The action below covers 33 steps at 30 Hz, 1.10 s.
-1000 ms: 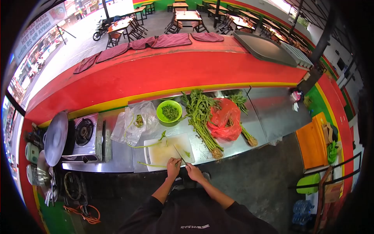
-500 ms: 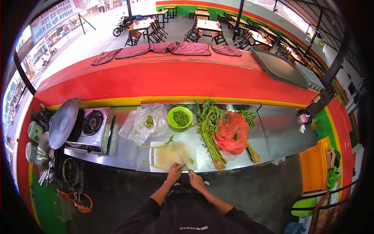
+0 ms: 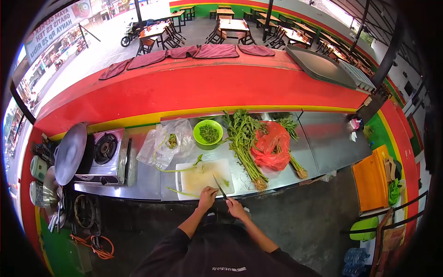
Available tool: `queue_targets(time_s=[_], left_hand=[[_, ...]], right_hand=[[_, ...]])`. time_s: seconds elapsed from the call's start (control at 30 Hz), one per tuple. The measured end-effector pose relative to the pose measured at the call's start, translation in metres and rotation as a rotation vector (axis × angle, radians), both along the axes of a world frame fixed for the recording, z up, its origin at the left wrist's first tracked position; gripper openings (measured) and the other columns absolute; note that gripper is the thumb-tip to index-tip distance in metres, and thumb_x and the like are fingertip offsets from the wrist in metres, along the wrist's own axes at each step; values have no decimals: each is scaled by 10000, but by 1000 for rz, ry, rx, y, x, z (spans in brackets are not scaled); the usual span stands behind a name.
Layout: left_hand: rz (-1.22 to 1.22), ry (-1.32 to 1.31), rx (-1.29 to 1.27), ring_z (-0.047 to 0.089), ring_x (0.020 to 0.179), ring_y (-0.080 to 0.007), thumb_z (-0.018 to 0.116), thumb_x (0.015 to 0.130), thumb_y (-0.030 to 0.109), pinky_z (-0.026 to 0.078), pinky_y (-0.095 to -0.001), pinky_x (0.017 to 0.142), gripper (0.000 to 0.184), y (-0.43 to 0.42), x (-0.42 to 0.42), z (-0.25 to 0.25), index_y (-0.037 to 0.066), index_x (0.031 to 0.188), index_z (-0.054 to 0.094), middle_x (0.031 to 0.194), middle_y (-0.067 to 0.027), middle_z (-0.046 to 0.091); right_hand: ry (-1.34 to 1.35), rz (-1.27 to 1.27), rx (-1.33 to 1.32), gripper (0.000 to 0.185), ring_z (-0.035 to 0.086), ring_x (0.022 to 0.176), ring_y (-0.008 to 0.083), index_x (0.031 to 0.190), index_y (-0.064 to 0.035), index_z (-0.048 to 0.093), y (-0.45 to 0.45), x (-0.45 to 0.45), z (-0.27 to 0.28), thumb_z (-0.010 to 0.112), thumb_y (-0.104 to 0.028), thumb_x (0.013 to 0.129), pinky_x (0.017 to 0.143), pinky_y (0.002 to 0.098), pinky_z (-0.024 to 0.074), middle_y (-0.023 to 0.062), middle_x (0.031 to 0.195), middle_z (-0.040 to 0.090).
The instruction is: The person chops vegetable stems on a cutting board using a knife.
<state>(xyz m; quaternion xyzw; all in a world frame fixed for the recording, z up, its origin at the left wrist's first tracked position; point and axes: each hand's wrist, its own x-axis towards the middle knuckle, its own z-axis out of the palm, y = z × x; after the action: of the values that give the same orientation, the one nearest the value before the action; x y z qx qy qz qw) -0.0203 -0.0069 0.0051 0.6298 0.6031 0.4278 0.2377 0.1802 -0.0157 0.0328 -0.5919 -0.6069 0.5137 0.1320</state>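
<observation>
My right hand point(image 3: 237, 209) grips a knife point(image 3: 219, 185), its blade pointing up and left over the front of the white cutting board point(image 3: 217, 167). My left hand point(image 3: 207, 198) is closed at the board's front edge, left of the blade. A thin green vegetable stem point(image 3: 181, 191) runs into its fingers; the gripped end is hidden. Another long stem point(image 3: 187, 170) with a leafy tip crosses the upper left of the board. Small green cuttings point(image 3: 225, 182) lie right of the blade. Behind the board stands a green bowl point(image 3: 200, 134) of chopped greens.
Right of the board lie leafy bunches point(image 3: 247, 157) with roots and a red plastic bag point(image 3: 271, 147). A clear plastic bag point(image 3: 180, 138) with greens rests behind the board. To the left are a gas stove point(image 3: 108, 157) and a large wok point(image 3: 71, 152). A red wall point(image 3: 207, 87) borders the counter.
The knife has swung away from my left hand, its blade now more visible over the board. My right hand has shifted slightly right and down. The whole view has tilted a little.
</observation>
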Motion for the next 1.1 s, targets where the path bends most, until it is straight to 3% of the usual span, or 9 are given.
queue_targets(time_s=[0.1,0.2,0.3,0.4,0.57,0.77,0.87,1.1], left_hand=[[5,-12,11,648,882,-349,715,880,47,525,-440,803,158,1,0,2,26,1018,787,883,-154,669],[9,-11,4,652,879,-334,721,889,59,529,-429,791,164,-1,0,2,35,1037,787,894,-150,674],[12,-9,13,653,879,-330,724,887,53,530,-425,792,169,-1,0,0,39,1043,788,899,-150,678],[11,-4,23,650,879,-336,721,879,33,526,-428,804,168,0,0,-4,37,1032,789,889,-150,674],[9,5,42,652,893,-341,719,884,46,524,-431,824,176,-1,0,-3,46,1046,789,895,-149,668],[10,14,11,651,891,-336,725,887,67,525,-433,825,166,-2,-2,0,50,1039,789,903,-145,669],[20,18,-3,651,895,-333,723,888,69,528,-432,820,167,-2,-2,-1,47,1040,786,906,-146,669],[8,11,-7,654,907,-335,709,886,52,531,-427,820,178,-2,-3,0,35,1048,782,914,-149,672]], right_hand=[[-3,-28,12,472,749,851,338,1372,-109,613,-4,-1,-4,505,-433,1047,838,456,558,184,906,749],[-9,-26,35,467,739,911,383,1378,-117,611,-7,-4,-6,509,-426,1043,869,474,554,210,969,748],[-50,-29,166,462,703,979,459,1375,-117,608,-11,-8,-19,511,-420,1041,898,521,543,249,1046,731],[-154,-17,242,421,654,979,554,1393,-196,586,-20,-14,-16,483,-420,1052,867,616,527,299,1054,708],[-256,-10,268,416,675,920,541,1401,-234,584,-17,-25,-16,467,-436,1056,811,629,537,291,980,719],[-234,4,276,396,666,993,521,1372,-198,607,-4,-25,-17,490,-401,1052,880,591,530,263,1081,715],[-162,12,153,459,627,1117,525,1388,-155,590,-2,-21,-8,453,-443,1058,976,574,501,267,1206,681],[-94,-6,108,457,608,1162,513,1372,-133,595,-9,-18,-16,453,-432,1057,1008,561,483,264,1273,653]])
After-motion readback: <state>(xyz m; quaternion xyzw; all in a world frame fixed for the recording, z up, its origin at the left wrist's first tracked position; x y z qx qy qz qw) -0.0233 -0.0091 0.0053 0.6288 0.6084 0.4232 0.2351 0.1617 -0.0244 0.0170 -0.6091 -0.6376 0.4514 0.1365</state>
